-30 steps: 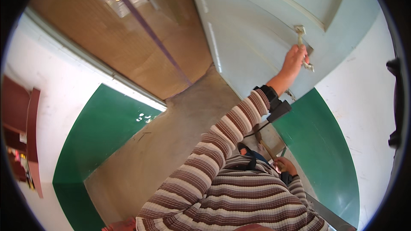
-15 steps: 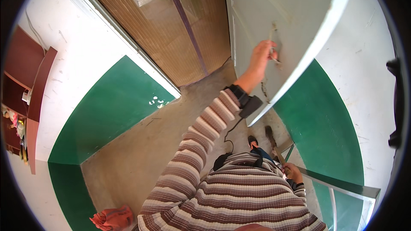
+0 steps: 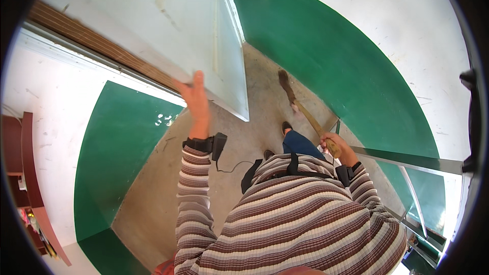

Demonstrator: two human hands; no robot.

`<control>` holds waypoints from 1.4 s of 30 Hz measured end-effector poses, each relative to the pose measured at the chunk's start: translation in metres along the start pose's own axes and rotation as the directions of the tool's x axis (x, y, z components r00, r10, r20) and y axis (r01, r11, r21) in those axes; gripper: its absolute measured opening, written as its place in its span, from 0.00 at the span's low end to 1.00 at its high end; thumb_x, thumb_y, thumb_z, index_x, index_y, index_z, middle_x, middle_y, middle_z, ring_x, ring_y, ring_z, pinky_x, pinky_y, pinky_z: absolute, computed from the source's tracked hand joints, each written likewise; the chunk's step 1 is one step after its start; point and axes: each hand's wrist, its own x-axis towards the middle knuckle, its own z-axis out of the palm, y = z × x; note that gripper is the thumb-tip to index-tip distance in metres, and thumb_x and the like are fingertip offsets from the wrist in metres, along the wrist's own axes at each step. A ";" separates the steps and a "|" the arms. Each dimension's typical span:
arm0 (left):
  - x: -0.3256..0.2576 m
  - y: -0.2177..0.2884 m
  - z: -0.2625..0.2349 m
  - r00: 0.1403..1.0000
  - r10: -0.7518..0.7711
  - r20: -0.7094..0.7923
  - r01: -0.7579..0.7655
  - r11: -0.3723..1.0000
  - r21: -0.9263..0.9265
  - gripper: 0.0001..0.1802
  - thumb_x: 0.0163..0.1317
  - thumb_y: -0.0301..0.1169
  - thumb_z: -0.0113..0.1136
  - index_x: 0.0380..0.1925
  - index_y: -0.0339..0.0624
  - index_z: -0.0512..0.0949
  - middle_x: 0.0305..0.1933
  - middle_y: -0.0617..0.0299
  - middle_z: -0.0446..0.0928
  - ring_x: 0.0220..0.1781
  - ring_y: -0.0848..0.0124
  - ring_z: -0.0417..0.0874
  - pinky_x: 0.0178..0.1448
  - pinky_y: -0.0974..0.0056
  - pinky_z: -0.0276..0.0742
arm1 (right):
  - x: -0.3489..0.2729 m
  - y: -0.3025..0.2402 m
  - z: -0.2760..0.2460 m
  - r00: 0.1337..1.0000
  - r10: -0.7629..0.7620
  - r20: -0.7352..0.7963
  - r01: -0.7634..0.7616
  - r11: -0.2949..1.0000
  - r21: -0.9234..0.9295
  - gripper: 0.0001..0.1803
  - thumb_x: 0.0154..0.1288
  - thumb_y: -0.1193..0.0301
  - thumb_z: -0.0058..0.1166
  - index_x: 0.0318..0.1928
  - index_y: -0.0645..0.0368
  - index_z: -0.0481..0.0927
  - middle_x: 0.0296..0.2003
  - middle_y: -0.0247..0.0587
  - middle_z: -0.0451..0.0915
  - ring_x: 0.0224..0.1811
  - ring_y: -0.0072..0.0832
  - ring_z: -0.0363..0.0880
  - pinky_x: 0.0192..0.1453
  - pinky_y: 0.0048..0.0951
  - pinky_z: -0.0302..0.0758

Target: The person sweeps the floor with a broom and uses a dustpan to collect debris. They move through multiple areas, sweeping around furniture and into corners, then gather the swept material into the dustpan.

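My left hand (image 3: 196,104) is raised at the edge of a pale door (image 3: 204,35). Its fingers are spread and partly blurred, and they hold no separate object. The door stands ajar, with a narrow strip of brown ribbed curtain (image 3: 102,46) showing beside it. At my waist, my right hand (image 3: 338,147) is wrapped round the wooden handle of a broom (image 3: 308,117). The broom slants away from me, its dark brown bristly end (image 3: 286,84) low over the floor near the green wall.
Green-and-white walls (image 3: 331,61) rise on both sides of the concrete floor (image 3: 153,198). A metal-framed stand (image 3: 407,160) is close by my right arm. Reddish-brown shelves (image 3: 33,173) holding small items hang at the far left. Part of a red bag (image 3: 164,267) shows at the lower edge.
My left hand has left the door's handle and moved to its edge. The gap beside the door looks narrower. The view has turned, and the broom now shows at greater length.
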 end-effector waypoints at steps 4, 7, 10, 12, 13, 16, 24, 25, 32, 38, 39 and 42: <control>0.021 -0.021 -0.019 0.990 0.061 -0.126 -0.073 0.993 -0.094 0.34 0.64 0.32 0.54 0.63 0.29 0.49 0.60 0.45 0.61 0.57 0.62 0.66 0.63 0.61 0.62 | 0.018 -0.009 0.000 0.998 0.060 0.000 -0.060 0.997 -0.038 0.07 0.56 0.72 0.50 0.26 0.64 0.71 0.17 0.39 0.72 0.15 0.24 0.73 0.17 0.22 0.74; 0.033 -0.040 -0.031 0.964 0.124 -0.237 -0.134 0.991 -0.027 0.31 0.64 0.32 0.53 0.59 0.28 0.51 0.58 0.44 0.63 0.54 0.62 0.68 0.60 0.61 0.65 | 0.037 -0.021 -0.004 0.997 0.025 -0.069 -0.040 0.972 -0.234 0.06 0.54 0.76 0.52 0.30 0.65 0.70 0.20 0.40 0.73 0.16 0.23 0.73 0.16 0.24 0.73; 0.039 -0.058 -0.044 0.916 0.148 -0.372 -0.123 0.988 0.089 0.28 0.65 0.33 0.53 0.55 0.25 0.54 0.54 0.43 0.65 0.51 0.62 0.69 0.57 0.61 0.68 | 0.067 -0.048 -0.008 0.999 0.042 -0.011 -0.043 0.987 -0.155 0.05 0.53 0.78 0.52 0.28 0.64 0.70 0.20 0.40 0.73 0.16 0.23 0.72 0.16 0.25 0.72; 0.045 -0.068 -0.050 0.869 0.157 -0.469 -0.082 0.981 0.177 0.27 0.65 0.35 0.53 0.52 0.23 0.57 0.51 0.43 0.66 0.47 0.62 0.71 0.53 0.62 0.71 | 0.094 -0.064 -0.009 0.997 0.076 -0.005 -0.076 0.983 -0.167 0.05 0.53 0.77 0.52 0.29 0.64 0.70 0.20 0.39 0.73 0.16 0.23 0.72 0.17 0.25 0.72; 0.049 -0.072 -0.053 0.855 0.188 -0.483 -0.082 0.970 0.231 0.26 0.65 0.35 0.54 0.50 0.23 0.58 0.50 0.43 0.67 0.46 0.62 0.71 0.52 0.62 0.72 | 0.107 -0.071 -0.009 0.996 0.086 0.026 -0.081 0.984 -0.160 0.05 0.53 0.77 0.52 0.29 0.64 0.70 0.20 0.39 0.73 0.17 0.22 0.73 0.17 0.25 0.72; 0.049 -0.075 -0.059 0.817 0.198 -0.541 0.023 0.928 0.373 0.25 0.65 0.38 0.54 0.46 0.24 0.61 0.46 0.44 0.70 0.42 0.62 0.73 0.49 0.62 0.73 | 0.137 -0.083 -0.016 0.996 0.077 0.033 -0.072 0.988 -0.135 0.06 0.54 0.77 0.53 0.31 0.65 0.71 0.20 0.38 0.73 0.17 0.23 0.73 0.18 0.24 0.73; 0.044 -0.062 -0.026 0.833 0.143 -0.534 0.176 0.848 0.500 0.30 0.67 0.48 0.46 0.42 0.23 0.67 0.41 0.43 0.75 0.39 0.60 0.76 0.47 0.62 0.74 | 0.192 -0.129 -0.046 0.997 0.034 0.067 -0.020 0.978 -0.208 0.11 0.53 0.78 0.54 0.38 0.64 0.69 0.18 0.38 0.72 0.15 0.25 0.72 0.17 0.27 0.73; 0.045 -0.060 -0.022 0.823 0.096 -0.559 0.232 0.842 0.487 0.30 0.67 0.49 0.45 0.42 0.23 0.67 0.41 0.42 0.75 0.39 0.59 0.77 0.47 0.62 0.74 | 0.198 -0.135 -0.046 0.997 0.025 0.070 -0.009 0.976 -0.217 0.12 0.52 0.78 0.54 0.38 0.64 0.69 0.18 0.38 0.71 0.15 0.25 0.72 0.17 0.27 0.72; 0.041 -0.068 -0.017 0.853 0.134 -0.505 0.215 0.790 0.574 0.34 0.67 0.52 0.42 0.43 0.21 0.68 0.44 0.40 0.73 0.44 0.59 0.75 0.50 0.60 0.70 | 0.267 -0.164 -0.037 0.989 -0.065 0.132 0.092 0.973 -0.210 0.10 0.52 0.79 0.54 0.35 0.65 0.71 0.18 0.39 0.72 0.15 0.26 0.73 0.15 0.29 0.70; 0.026 -0.105 -0.050 0.967 0.251 0.055 -0.105 0.189 0.976 0.25 0.71 0.33 0.35 0.63 0.30 0.53 0.47 0.42 0.64 0.49 0.51 0.72 0.56 0.57 0.69 | 0.389 -0.208 -0.034 0.960 -0.109 0.258 0.146 0.981 -0.130 0.10 0.55 0.77 0.54 0.39 0.63 0.73 0.27 0.38 0.75 0.27 0.23 0.76 0.27 0.23 0.75; 0.027 -0.114 -0.049 0.971 0.232 -0.056 -0.044 0.402 0.914 0.25 0.71 0.34 0.34 0.63 0.30 0.53 0.49 0.41 0.63 0.51 0.51 0.70 0.58 0.57 0.68 | 0.396 -0.214 -0.045 0.893 -0.273 0.357 0.343 0.928 -0.147 0.10 0.56 0.76 0.53 0.40 0.62 0.73 0.30 0.38 0.75 0.30 0.22 0.75 0.30 0.22 0.75; 0.039 -0.139 -0.064 0.946 0.041 -0.321 0.190 0.733 0.653 0.26 0.71 0.36 0.33 0.62 0.30 0.52 0.53 0.39 0.59 0.57 0.52 0.66 0.62 0.57 0.66 | 0.388 -0.199 -0.069 0.752 -0.512 0.416 0.629 0.747 -0.217 0.11 0.59 0.77 0.49 0.44 0.62 0.73 0.36 0.37 0.74 0.35 0.20 0.74 0.37 0.20 0.74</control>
